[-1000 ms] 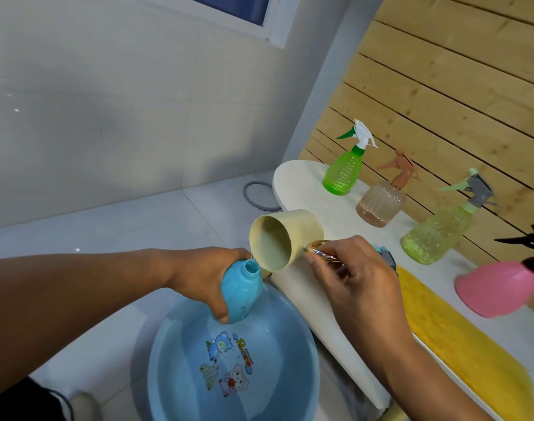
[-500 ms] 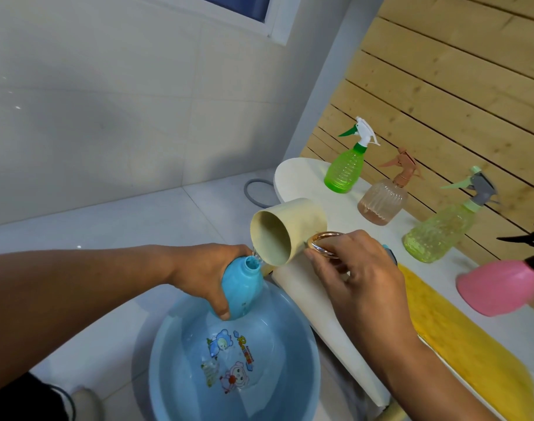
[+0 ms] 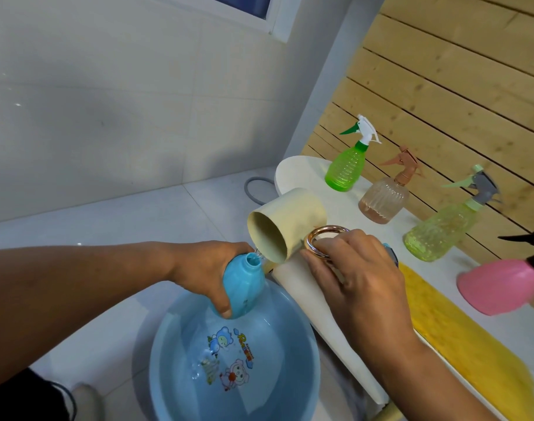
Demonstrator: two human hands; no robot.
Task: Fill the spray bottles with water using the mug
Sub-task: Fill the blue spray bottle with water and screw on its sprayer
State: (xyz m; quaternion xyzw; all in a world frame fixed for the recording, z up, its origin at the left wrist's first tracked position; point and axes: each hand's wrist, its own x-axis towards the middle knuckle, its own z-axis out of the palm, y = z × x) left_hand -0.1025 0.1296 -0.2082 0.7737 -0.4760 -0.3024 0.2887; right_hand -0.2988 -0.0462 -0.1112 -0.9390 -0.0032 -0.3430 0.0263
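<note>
My left hand [image 3: 209,273] grips a blue spray bottle [image 3: 244,287] with its cap off, tilted over a blue basin [image 3: 168,344] that holds water. In my right hand [image 3: 355,284] is a cream mug [image 3: 287,221], held by its copper ring handle [image 3: 319,246]. The mug is tipped far over, mouth down-left, and a thin stream runs from its lip into the bottle's neck. On the white table [image 3: 308,296] stand a green spray bottle [image 3: 347,164], a peach one [image 3: 385,199], a yellow-green one [image 3: 441,229] and a pink one [image 3: 502,284].
A yellow cloth [image 3: 472,335] lies on the table at the right. A wooden slat wall [image 3: 457,86] backs the table. A grey hose [image 3: 256,189] curls on the tiled floor beyond the table's end. A blue object [image 3: 391,253] shows behind my right hand.
My right hand has tipped the mug further, raising its base. Water now trickles into the blue bottle. The left hand and bottle stay in place over the basin.
</note>
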